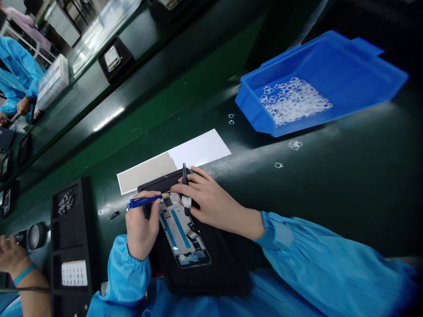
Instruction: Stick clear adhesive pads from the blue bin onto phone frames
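An opened phone body point(181, 231) with blue strips lies in a black holder point(214, 275) in front of me. My left hand point(141, 229) is closed on a blue pen-like tool point(140, 202), whose pale tip is over the phone's upper end. Black tweezers point(185, 178) are tucked in my right hand point(211, 198), pointing away from me. The fingertips of that hand are at the phone's upper edge, close to the pale tip. Whether they also pinch a small part cannot be made out.
A blue bin point(346, 75) holds many small white frames; loose ones point(295, 145) lie nearby. Beyond the holder is a white sheet point(201, 147). At left stand a black compartment tray point(86, 220) and another person's hand point(13, 255). A phone unit point(112, 58) sits on the raised track.
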`<state>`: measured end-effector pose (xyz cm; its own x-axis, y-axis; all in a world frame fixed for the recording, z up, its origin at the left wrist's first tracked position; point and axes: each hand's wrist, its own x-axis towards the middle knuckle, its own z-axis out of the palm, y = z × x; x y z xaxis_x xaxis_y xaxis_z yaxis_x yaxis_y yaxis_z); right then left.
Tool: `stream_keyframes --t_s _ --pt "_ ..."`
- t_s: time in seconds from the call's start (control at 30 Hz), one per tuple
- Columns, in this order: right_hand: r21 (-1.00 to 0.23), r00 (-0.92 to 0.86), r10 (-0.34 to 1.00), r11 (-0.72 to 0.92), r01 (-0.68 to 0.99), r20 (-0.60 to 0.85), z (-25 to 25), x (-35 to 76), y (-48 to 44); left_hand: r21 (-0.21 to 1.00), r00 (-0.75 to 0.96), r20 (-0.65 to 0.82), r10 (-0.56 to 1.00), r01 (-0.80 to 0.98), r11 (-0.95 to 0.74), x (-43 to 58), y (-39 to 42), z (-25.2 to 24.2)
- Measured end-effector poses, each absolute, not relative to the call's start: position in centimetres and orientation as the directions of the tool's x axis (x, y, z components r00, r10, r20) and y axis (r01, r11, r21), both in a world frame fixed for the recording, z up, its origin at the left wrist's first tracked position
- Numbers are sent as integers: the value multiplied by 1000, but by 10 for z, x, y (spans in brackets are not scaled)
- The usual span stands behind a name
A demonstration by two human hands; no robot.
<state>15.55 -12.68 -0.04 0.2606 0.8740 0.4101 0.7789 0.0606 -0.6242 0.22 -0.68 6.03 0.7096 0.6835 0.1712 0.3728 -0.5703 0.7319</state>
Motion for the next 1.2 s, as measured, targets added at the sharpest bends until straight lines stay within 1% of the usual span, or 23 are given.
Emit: stream_keyframes --t_s 0.13,0.23,0.37,0.43,0.5,0.6,0.73,0.8,0.87,0.93,1.0,1.03,1.07,1.13,1.17,1.2 --pt "-634 265 877 57 771 400 1 156 -127 703 718 162 677 397 -590 3 -6 62" --pt "-646 263 888 48 762 377 2 156 -127 596 766 191 614 406 -692 4 -5 64" --pt "-651 262 893 44 758 365 3 156 -128 448 827 289 483 329 -831 8 -8 66" --pt "-646 261 893 42 762 366 2 155 -128 390 851 311 424 293 -873 10 -11 66" --pt "-640 260 893 40 767 367 2 155 -128 355 866 308 394 280 -892 11 -13 66" --pt "-633 257 896 34 773 362 1 155 -128 348 873 299 386 277 -895 10 -13 65" --pt "-628 255 900 26 777 354 1 155 -127 381 873 287 394 274 -883 9 -9 62" --pt "-630 258 897 28 776 358 1 155 -127 429 867 259 425 291 -855 9 -6 59" --pt "-634 260 892 37 773 369 0 154 -126 535 835 213 507 334 -776 8 -3 53" --pt "-637 260 888 47 770 380 0 154 -126 705 762 165 626 352 -615 6 0 47" --pt "-639 263 884 51 767 386 -1 154 -125 857 654 148 742 289 -426 3 3 43" --pt "-640 264 883 52 766 388 -1 154 -125 903 592 169 788 227 -365 1 4 43" --pt "-641 264 882 54 765 390 -1 154 -124 926 533 210 820 159 -341 -1 5 44" --pt "-650 270 878 59 758 395 -1 154 -124 914 449 329 831 68 -399 -7 5 49" --pt "-659 276 874 65 749 400 -1 154 -124 882 450 387 805 74 -466 -10 5 52" --pt "-674 289 867 71 736 407 -1 155 -124 829 495 430 755 115 -548 -13 3 54"
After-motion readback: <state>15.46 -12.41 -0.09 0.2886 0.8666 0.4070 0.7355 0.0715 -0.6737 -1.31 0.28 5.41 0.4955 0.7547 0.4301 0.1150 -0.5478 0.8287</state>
